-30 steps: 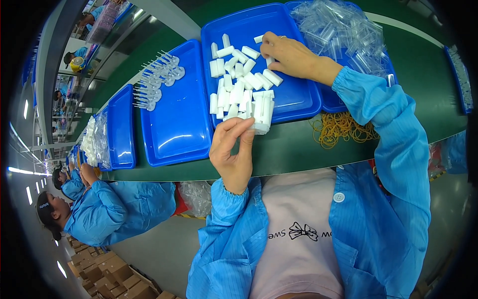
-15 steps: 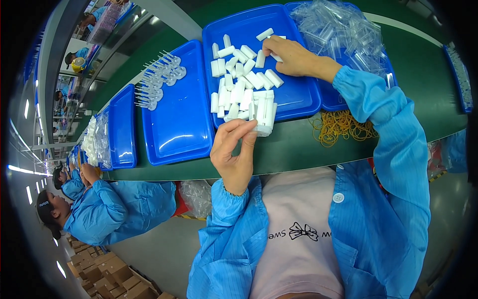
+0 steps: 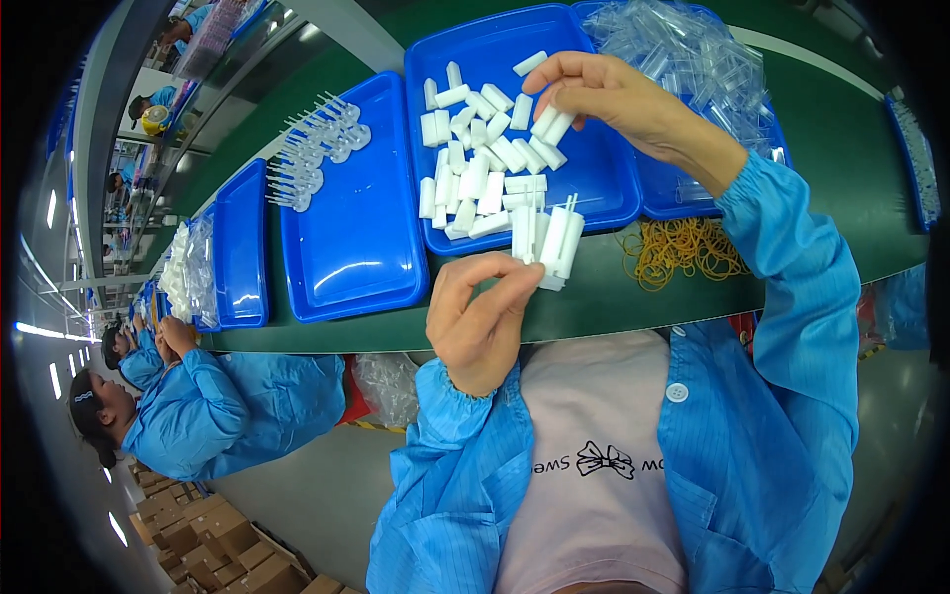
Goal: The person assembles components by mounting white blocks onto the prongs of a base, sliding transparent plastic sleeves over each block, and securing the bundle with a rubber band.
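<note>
My left hand [image 3: 482,322] pinches a white plastic assembly [image 3: 547,243] by its lower end, just over the near edge of a blue tray [image 3: 594,183]. The assembly has upright white blocks set side by side, and thin prongs stick up from its top. Above the same tray, my right hand [image 3: 623,99] is closed on white plastic blocks [image 3: 552,125], seemingly two side by side, gripped between thumb and fingers. Loose white blocks [image 3: 473,178] of the same kind lie scattered in the tray to the left of both hands.
A blue tray of clear plastic sleeves [image 3: 683,59] stands at the right, with yellow rubber bands [image 3: 678,252] before it. Clear stemmed parts [image 3: 317,148] lie in the left blue tray [image 3: 356,267]. A co-worker [image 3: 213,411] sits left along the green table [image 3: 633,297].
My right hand has risen from the tray, bringing white blocks with it. My left hand has moved slightly right, and the assembly in it is turned a little.
</note>
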Action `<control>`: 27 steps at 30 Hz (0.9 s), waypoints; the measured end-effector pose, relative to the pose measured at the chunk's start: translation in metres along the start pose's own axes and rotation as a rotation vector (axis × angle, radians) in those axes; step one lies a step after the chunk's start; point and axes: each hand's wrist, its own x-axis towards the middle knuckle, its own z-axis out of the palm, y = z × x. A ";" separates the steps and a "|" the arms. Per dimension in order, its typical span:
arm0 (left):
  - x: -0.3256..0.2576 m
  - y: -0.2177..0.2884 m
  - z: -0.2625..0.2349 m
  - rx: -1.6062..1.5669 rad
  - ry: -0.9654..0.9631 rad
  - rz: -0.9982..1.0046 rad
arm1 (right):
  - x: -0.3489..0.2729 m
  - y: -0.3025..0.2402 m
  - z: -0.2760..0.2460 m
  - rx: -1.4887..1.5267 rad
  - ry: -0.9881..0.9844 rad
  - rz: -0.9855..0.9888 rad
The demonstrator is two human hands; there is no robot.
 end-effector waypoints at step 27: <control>0.003 0.007 -0.006 -0.038 -0.051 0.101 | -0.045 -0.036 0.027 0.263 -0.232 0.119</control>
